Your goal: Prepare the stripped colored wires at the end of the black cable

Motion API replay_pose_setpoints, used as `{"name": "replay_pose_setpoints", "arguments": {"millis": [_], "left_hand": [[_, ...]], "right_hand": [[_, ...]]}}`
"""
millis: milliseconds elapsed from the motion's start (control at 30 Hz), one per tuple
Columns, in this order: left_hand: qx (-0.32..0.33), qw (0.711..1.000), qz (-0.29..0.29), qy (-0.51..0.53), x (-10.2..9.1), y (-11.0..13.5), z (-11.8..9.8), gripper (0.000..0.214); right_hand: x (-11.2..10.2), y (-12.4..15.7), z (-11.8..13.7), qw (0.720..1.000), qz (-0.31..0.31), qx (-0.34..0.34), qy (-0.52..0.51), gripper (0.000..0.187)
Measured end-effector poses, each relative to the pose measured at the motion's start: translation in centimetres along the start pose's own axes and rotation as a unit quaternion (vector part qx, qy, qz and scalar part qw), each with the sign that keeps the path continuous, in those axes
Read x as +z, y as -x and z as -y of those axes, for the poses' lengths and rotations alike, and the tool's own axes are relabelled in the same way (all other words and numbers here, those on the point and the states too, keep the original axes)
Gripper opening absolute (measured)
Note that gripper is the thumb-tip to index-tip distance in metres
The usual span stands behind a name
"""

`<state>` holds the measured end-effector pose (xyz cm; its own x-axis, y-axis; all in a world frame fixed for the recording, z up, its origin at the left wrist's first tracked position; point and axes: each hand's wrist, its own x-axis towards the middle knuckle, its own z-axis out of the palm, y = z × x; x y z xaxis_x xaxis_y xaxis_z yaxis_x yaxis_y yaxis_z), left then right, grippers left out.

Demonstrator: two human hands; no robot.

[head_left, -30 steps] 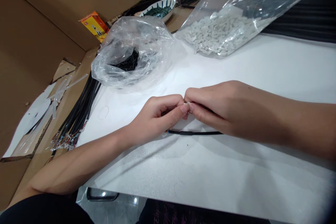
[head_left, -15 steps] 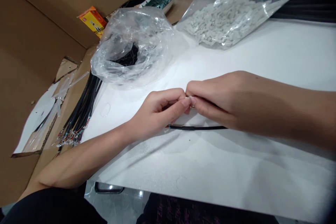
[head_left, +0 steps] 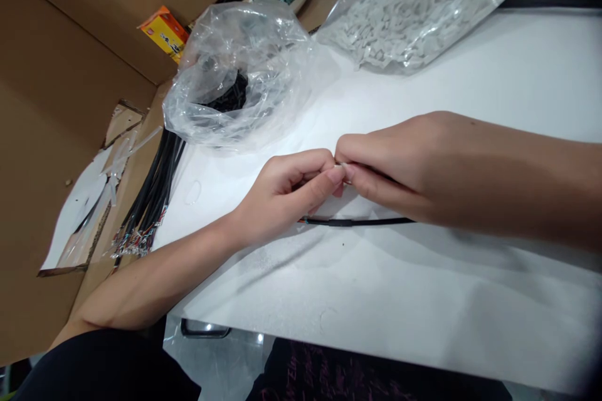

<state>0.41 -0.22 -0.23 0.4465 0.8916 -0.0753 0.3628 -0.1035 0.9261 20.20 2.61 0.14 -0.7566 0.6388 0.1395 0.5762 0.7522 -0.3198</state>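
Observation:
My left hand (head_left: 285, 197) and my right hand (head_left: 390, 172) meet at the fingertips over the white table. Between them, both pinch a small pale connector (head_left: 345, 172), mostly hidden by my fingers. A thin black cable (head_left: 362, 222) with a short sleeved section runs beneath my hands, close to my left palm. Its link to the connector is hidden behind my fingers.
A clear bag of black cables (head_left: 235, 78) and a bag of small grey-white plastic parts (head_left: 409, 12) lie beyond my hands. A bundle of black wires (head_left: 150, 203) hangs over the white table's edge (head_left: 263, 316). Cardboard (head_left: 61, 138) surrounds the far left.
The whole scene has drifted upward in the view, with the table tilting slightly. My hands stay pinched together on the connector, and the black cable remains beneath them.

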Motion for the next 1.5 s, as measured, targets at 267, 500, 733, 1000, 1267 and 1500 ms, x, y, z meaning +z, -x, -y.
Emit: {"name": "replay_pose_setpoints", "arguments": {"millis": [267, 500, 733, 1000, 1267, 1500], "left_hand": [[0.009, 1.0, -0.002, -0.001, 0.06, 0.0, -0.05, 0.03], [0.017, 0.999, -0.014, -0.038, 0.14, -0.07, -0.13, 0.033], [0.022, 0.998, -0.018, -0.053, 0.17, -0.04, -0.12, 0.031], [0.018, 0.998, -0.02, -0.05, 0.19, -0.06, -0.11, 0.031], [0.042, 0.999, -0.005, -0.034, 0.01, -0.15, 0.18, 0.03], [0.056, 0.998, 0.007, -0.017, -0.2, -0.24, 0.45, 0.028]], "right_hand": [[0.26, -0.11, 0.14, 1.0, -0.004, 0.016, 0.017, 0.028], [0.11, 0.03, 0.62, 0.999, -0.003, 0.032, 0.023, 0.029], [0.2, -0.01, 0.81, 0.999, -0.006, 0.038, 0.033, 0.031], [0.73, 0.05, 0.81, 0.998, -0.043, 0.041, 0.011, 0.028], [0.17, -0.01, 0.86, 0.999, -0.005, 0.043, 0.031, 0.029], [0.0, 0.06, 0.8, 0.999, 0.0, 0.046, 0.025, 0.028]]}}
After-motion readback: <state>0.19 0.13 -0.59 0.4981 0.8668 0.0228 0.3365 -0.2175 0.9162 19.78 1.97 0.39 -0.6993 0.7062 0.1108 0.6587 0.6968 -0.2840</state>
